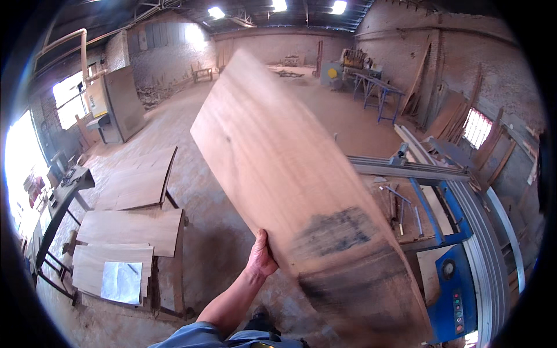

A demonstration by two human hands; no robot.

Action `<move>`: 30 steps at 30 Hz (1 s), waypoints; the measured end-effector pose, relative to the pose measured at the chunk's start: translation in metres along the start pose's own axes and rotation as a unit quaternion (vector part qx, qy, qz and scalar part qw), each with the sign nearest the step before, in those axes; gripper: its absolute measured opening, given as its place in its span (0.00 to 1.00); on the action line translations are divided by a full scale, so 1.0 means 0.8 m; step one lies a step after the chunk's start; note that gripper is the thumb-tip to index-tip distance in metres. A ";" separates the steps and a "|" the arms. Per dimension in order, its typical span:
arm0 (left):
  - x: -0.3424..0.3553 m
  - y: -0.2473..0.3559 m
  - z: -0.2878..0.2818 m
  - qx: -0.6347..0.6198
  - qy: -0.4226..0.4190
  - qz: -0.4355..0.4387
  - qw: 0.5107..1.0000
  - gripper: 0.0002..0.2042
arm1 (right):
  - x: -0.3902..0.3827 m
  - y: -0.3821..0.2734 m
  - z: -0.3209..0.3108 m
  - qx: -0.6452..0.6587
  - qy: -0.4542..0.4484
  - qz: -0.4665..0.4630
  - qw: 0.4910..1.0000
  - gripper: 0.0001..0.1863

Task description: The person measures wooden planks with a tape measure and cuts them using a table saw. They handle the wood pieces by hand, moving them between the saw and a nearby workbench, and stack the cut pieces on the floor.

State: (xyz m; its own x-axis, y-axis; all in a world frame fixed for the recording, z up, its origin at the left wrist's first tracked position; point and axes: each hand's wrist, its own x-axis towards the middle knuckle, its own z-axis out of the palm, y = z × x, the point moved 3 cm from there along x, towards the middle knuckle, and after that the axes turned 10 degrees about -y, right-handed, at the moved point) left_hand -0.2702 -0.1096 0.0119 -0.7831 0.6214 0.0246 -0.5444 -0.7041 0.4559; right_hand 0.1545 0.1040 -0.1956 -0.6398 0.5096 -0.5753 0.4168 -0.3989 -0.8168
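the left grip (264,259) is clamped on the left edge of a long wooden board (272,168), thumb pointing up along that edge; the state of the right grip cannot be told. the board is held up in front of the person, tilted, its far end leaning left over the floor (200,185). a dark stain (336,232) marks its near half, with a broader darkened band below. the near right edge hides part of a blue machine (464,269); contact between the two cannot be confirmed. the machine carries a column of buttons (458,310) and silver rails (487,249); slender items (418,220) lie on its brown surface. at left, pale boards (127,225) rest on supports, a white sheet (120,282) on the nearest one, beside a dark counter (83,177)
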 end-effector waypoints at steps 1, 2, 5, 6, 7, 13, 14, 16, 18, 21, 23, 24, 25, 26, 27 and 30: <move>0.004 0.001 0.022 0.037 0.025 0.012 0.999 0.33 | 0.001 0.005 -0.004 -0.003 -0.004 0.000 1.000 0.14; 0.007 0.003 0.047 0.044 0.013 0.018 0.999 0.32 | 0.004 0.009 -0.006 -0.006 -0.011 -0.001 1.000 0.14; 0.026 0.006 0.098 0.090 -0.033 0.057 0.994 0.29 | 0.011 0.021 -0.013 -0.006 -0.025 -0.015 1.000 0.15; 0.035 0.004 0.106 0.134 -0.058 0.074 0.987 0.28 | 0.011 0.025 -0.018 -0.005 -0.022 -0.024 0.999 0.15; 0.045 0.003 0.115 0.176 -0.086 0.091 0.976 0.27 | 0.016 0.023 -0.026 -0.002 -0.020 -0.039 0.999 0.15; 0.079 0.013 0.141 0.392 0.038 0.043 0.918 0.14 | -0.020 0.065 -0.062 0.099 0.021 0.067 0.993 0.19; 0.085 0.003 0.164 0.427 0.008 0.049 0.903 0.15 | -0.019 0.074 -0.080 0.130 0.030 0.048 0.990 0.18; 0.112 -0.009 0.183 0.551 -0.008 0.038 0.834 0.16 | -0.047 0.038 -0.088 0.189 0.089 0.064 0.976 0.16; 0.125 -0.035 0.224 0.569 -0.063 -0.019 0.820 0.17 | -0.057 0.031 -0.103 0.216 0.104 0.027 0.970 0.14; 0.134 -0.047 0.246 0.678 -0.077 -0.017 0.731 0.19 | -0.049 0.012 -0.096 0.220 0.099 0.014 0.970 0.12; 0.142 -0.054 0.261 0.742 -0.096 0.034 0.662 0.20 | -0.046 -0.003 -0.096 0.228 0.090 0.008 0.969 0.12; 0.151 -0.063 0.269 0.767 -0.095 0.020 0.634 0.21 | -0.042 -0.009 -0.105 0.241 0.086 0.004 0.967 0.13; 0.160 -0.071 0.275 0.791 -0.094 0.006 0.605 0.23 | -0.034 -0.012 -0.111 0.255 0.084 0.000 0.963 0.13; 0.168 -0.077 0.279 0.813 -0.093 -0.009 0.574 0.25 | -0.023 -0.014 -0.114 0.294 0.071 -0.014 0.953 0.13; 0.177 -0.083 0.283 0.833 -0.087 -0.004 0.547 0.25 | -0.010 -0.004 -0.118 0.343 0.064 -0.020 0.937 0.13; 0.220 -0.087 0.265 0.837 -0.117 0.004 0.535 0.24 | 0.018 0.007 -0.145 0.435 0.066 -0.042 0.897 0.12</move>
State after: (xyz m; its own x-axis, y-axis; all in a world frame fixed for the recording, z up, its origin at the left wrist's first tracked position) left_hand -0.3061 0.1214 0.1735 -0.6181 0.7842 0.0541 0.6437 0.4655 0.6074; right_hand 0.2229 0.1977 -0.2134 -0.5391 0.6285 -0.5607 -0.3280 -0.7698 -0.5476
